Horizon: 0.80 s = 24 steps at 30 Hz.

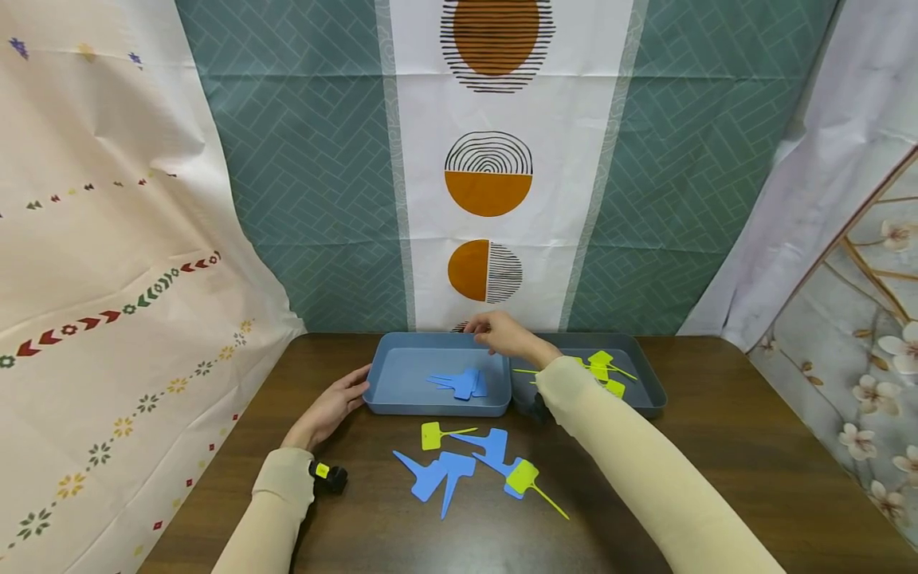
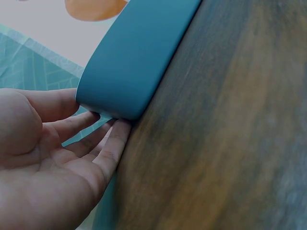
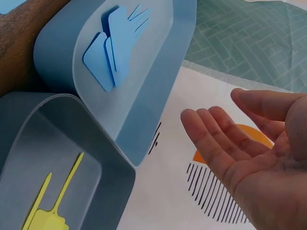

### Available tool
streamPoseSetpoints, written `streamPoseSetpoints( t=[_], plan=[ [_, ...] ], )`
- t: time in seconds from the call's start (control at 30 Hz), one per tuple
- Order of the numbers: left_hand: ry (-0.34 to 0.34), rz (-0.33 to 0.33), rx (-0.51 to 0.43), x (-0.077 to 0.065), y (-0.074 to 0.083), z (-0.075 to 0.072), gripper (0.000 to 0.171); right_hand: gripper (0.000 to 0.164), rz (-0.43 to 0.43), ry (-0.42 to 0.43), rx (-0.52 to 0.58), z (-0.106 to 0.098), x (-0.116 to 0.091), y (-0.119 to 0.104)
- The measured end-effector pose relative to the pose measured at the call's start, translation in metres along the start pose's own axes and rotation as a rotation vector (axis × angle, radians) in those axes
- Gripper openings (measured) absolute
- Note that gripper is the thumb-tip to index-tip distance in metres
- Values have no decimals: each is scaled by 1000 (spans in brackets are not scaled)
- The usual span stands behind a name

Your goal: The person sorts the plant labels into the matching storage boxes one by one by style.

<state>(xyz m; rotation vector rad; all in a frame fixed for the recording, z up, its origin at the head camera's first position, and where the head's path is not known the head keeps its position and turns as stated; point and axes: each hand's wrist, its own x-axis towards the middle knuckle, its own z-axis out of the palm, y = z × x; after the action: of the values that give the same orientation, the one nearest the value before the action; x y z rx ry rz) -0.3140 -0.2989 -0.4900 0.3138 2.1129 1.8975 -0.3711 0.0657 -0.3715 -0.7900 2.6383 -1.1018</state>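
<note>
My left hand (image 1: 333, 406) touches the left end of a blue tray (image 1: 402, 371); in the left wrist view, its fingertips rest against the tray's rounded corner. Above the tray's back right corner hovers my right hand (image 1: 505, 333), which holds nothing; the right wrist view shows its fingers loosely bent and apart from the thumb. Several blue T-shaped plant labels (image 3: 122, 45) lie bunched inside the blue tray. In the darker grey tray (image 1: 649, 391) are several yellow plant labels (image 1: 601, 363), partly hidden by the right forearm.
In front of the trays, several blue plant labels (image 1: 428, 479) and two yellow plant labels (image 1: 522, 476) lie scattered on the brown wooden table (image 1: 358, 526). The trays stand side by side near the back edge. A patterned cloth (image 1: 315, 199) hangs behind them.
</note>
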Motion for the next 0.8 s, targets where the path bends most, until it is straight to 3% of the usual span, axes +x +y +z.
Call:
streamPoseSetpoints(
  t=[0.37,0.8],
  plan=[
    [7,-14,33,1,1,2,57,23,-29,-4,-39,-4,-6,-5],
    [-9,-2,24,-2,5,2,57,19,-68,-70,-6,-5,-22,-4]
  ],
)
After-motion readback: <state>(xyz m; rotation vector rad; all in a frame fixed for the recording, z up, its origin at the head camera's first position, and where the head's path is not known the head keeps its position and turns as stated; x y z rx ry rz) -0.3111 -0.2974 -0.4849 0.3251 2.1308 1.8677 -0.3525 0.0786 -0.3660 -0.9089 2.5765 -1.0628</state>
